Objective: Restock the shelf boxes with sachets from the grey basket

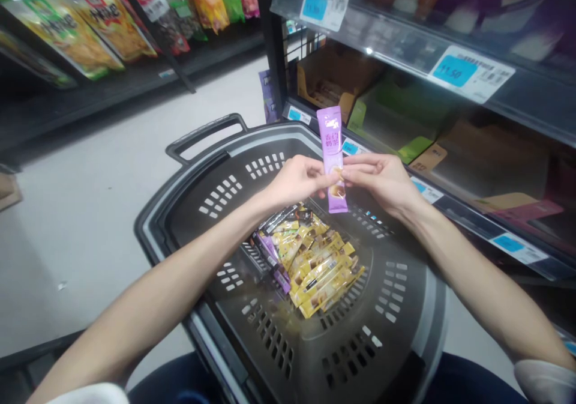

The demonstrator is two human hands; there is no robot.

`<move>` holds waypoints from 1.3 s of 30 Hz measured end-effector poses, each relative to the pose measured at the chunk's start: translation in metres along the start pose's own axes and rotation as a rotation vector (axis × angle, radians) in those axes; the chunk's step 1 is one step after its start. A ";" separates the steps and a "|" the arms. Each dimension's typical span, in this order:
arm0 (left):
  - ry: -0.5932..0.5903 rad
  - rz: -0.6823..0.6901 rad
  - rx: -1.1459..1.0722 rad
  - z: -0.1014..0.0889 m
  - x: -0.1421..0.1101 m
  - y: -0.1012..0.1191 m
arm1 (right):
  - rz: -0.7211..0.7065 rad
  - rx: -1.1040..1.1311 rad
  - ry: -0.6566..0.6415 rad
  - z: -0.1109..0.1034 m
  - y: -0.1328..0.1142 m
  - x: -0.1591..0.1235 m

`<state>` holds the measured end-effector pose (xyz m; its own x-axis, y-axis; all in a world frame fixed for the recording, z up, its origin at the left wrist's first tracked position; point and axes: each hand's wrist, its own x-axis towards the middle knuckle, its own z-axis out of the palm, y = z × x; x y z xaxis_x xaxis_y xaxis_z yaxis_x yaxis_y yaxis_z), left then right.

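A slim purple milk tea sachet (332, 146) stands upright over the shopping basket, pinched from both sides. My left hand (299, 179) grips its left edge, thumb across the front. From the right, my right hand (382, 179) pinches the same sachet with thumb and fingers. Below them is the dark plastic shopping basket (360, 326) with slotted walls and a grey rim. On its floor lies a heap of yellow sachets (321, 272). Some purple sachets (276, 266) and dark packets (292, 215) lie along the heap's left and top side.
A shelf unit on the right holds open cardboard boxes (400, 116) behind price tags (472, 74). Bagged snacks (67, 29) fill a shelf at the upper left. The basket's handle (204, 134) sticks out over the pale floor (90, 188).
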<state>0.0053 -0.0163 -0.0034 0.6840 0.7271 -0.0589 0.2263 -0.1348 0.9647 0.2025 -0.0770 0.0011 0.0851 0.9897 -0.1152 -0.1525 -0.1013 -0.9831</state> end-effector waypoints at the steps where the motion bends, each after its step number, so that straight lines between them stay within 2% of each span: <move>1: 0.001 -0.004 0.003 0.000 0.000 0.000 | 0.001 -0.003 0.004 0.000 0.000 0.000; 16: -0.001 0.035 0.035 0.001 0.003 -0.006 | -0.038 -0.078 0.062 0.005 -0.004 -0.004; 21: 0.031 0.019 0.020 0.002 0.003 -0.006 | -0.035 -0.098 0.099 0.006 -0.004 -0.005; 30: 0.242 0.058 -0.149 0.007 0.003 0.001 | -0.087 -0.119 0.144 0.006 -0.003 -0.005; 39: 0.177 0.056 -0.410 0.011 0.003 0.001 | -0.262 -0.212 0.082 0.009 -0.001 -0.011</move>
<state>0.0154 -0.0221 -0.0056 0.5504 0.8349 0.0064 -0.1252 0.0750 0.9893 0.1929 -0.0865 0.0045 0.1749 0.9742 0.1427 0.0923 0.1281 -0.9875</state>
